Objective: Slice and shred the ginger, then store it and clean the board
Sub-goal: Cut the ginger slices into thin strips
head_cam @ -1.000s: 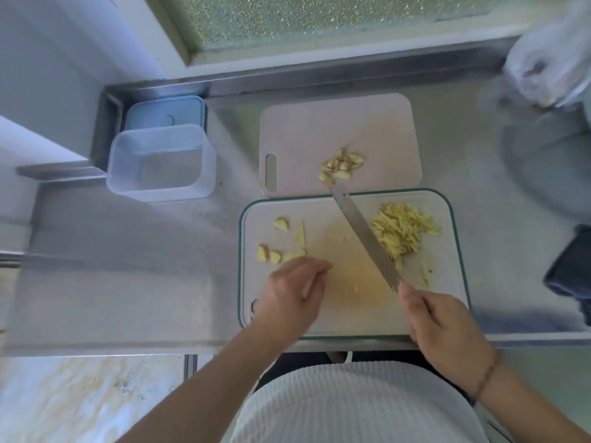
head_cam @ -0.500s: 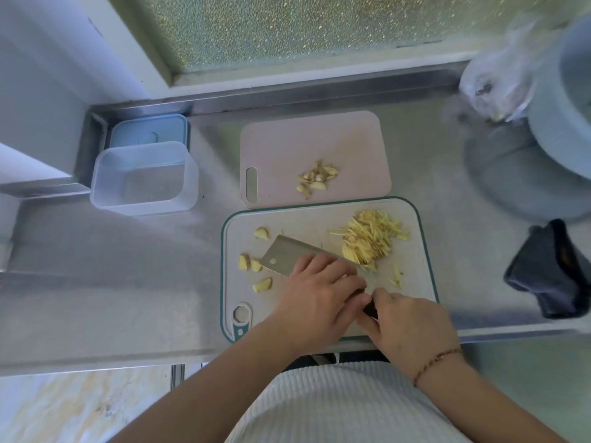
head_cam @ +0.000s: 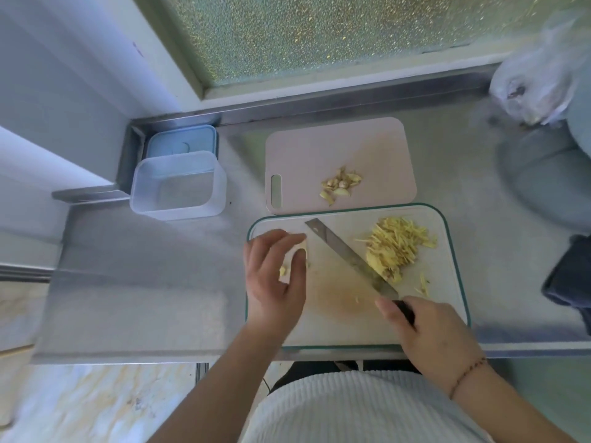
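At lower right our right hand (head_cam: 438,334) grasps the knife (head_cam: 348,255) handle, blade slanting across the green-rimmed board (head_cam: 447,302). Our left hand (head_cam: 275,276) pinches ginger slices (head_cam: 283,270) at the board's left. Shredded ginger (head_cam: 395,244) lies at the board's upper right. An empty tub (head_cam: 177,187) stands on the worktop (head_cam: 128,298), upper left.

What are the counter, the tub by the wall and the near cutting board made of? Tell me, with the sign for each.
Counter: looks like brushed stainless steel, grey with soft streaky reflections and a folded metal back edge.
Tub: likely plastic, translucent and frosted; the counter shows through its walls.
Near cutting board: probably plastic, matte off-white with a green rim; ginger-stained in the middle.
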Demonstrator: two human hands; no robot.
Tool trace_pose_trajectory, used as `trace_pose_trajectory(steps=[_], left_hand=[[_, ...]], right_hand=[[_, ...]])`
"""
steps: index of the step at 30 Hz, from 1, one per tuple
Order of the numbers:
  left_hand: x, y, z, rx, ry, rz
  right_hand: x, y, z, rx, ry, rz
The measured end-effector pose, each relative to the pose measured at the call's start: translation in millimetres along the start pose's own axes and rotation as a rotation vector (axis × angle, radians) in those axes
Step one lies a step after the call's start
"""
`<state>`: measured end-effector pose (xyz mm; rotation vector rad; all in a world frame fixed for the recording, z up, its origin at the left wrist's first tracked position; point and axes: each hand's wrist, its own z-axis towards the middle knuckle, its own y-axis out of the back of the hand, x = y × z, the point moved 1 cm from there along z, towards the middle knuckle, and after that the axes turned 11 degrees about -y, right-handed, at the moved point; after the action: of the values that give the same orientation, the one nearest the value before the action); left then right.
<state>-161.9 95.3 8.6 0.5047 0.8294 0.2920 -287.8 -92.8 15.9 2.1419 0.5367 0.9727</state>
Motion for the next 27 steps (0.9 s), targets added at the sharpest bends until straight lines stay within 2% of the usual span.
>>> trace_pose_trajectory(steps=[1, 2, 4, 6, 11, 14, 16, 18, 22, 24, 27], left_hand=[[14.8, 4.9, -3.8, -0.004, 0.101, 0.041], [29.1, 8.0, -8.7, 0.058, 0.161, 0.118], [50.2, 10.2, -21.8, 0.26, 0.134, 0.324], [58.7, 9.3, -32.0, 0.385, 0.078, 0.415], [58.8, 1.5, -36.7, 0.407, -0.048, 0.433], [53.7, -0.4, -35.1, 0.43, -0.052, 0.428], [49.7, 3.4, -32.2, 0.414, 0.029, 0.392], [44.7, 13.2, -24.4, 0.301, 0.188, 0.325], [40.1, 18.1, -1.5, 0.166, 0.773, -0.035], [38.5, 6.6, 8.4, 0.181, 0.842, -0.074], [37.2, -10.4, 16.4, 0.258, 0.837, -0.074]], right_hand=[[0.4, -0.5, 1.4, 0.012, -0.002, 0.114], [0.2, -2.4, 3.4, 0.023, -0.006, 0.186], [1.4, -5.7, 6.7, 0.051, -0.022, 0.247], [3.2, -5.3, 8.5, 0.071, -0.016, 0.232], [3.2, -6.7, 9.8, 0.071, -0.032, 0.215], [4.2, -6.4, 9.8, 0.072, -0.043, 0.208], [3.7, -6.2, 9.8, 0.088, -0.049, 0.203], [3.5, -5.6, 9.9, 0.095, -0.054, 0.193], [2.6, -8.1, 10.6, 0.103, -0.067, 0.191], [3.5, -10.1, 10.7, 0.111, -0.068, 0.203], [5.6, -11.2, 9.9, 0.113, -0.062, 0.201]])
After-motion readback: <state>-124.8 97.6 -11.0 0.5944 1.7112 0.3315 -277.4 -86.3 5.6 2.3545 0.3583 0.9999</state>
